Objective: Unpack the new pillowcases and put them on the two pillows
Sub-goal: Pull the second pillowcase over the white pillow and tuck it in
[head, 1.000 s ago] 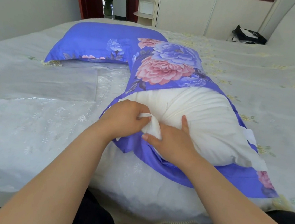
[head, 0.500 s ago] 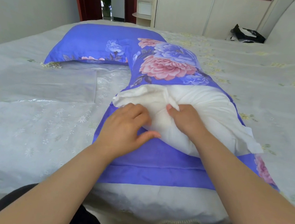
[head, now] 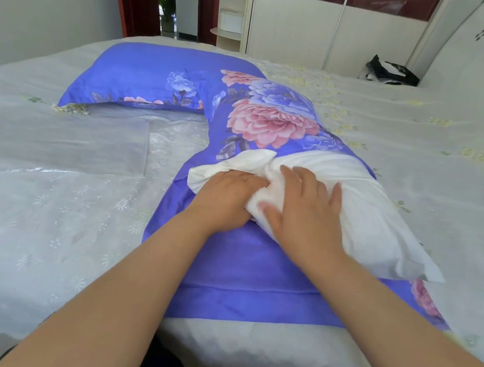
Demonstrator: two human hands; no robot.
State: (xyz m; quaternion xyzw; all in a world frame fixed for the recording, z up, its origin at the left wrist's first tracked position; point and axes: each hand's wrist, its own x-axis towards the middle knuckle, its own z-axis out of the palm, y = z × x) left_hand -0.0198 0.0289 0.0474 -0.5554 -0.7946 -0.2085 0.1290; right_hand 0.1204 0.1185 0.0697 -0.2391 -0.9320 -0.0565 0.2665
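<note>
1. Location: the white stuffed fabric pillow (head: 361, 209) lies on the pale floral-embroidered bedspread (head: 52, 192), near the bed's near edge and running away from it. Its far portion sits inside the blue satin pillowcase printed with pink and violet peonies (head: 260, 119); its near portion is exposed, resting on the case's lower layer, which lies flat toward the near edge.

2. A second blue floral-cased pillow (head: 144, 78) lies flat toward the far left corner, apparently finished.

3. Left hand (head: 227, 196): fingers curled into the bunched near-left corner of the white pillow, pressing and gripping the fabric.

4. Right hand (head: 304, 208): fingers straight and spread, palm flat on the pillow, holding nothing.

5. Step in hand, as judged: stuffing the second pillow into its case; the task looks well advanced.

6. Next move calls for: driving the bunched corner deeper toward the case's closed end, then drawing the open hem up over the exposed half. The near-right corner of the pillow also needs tucking.
</note>
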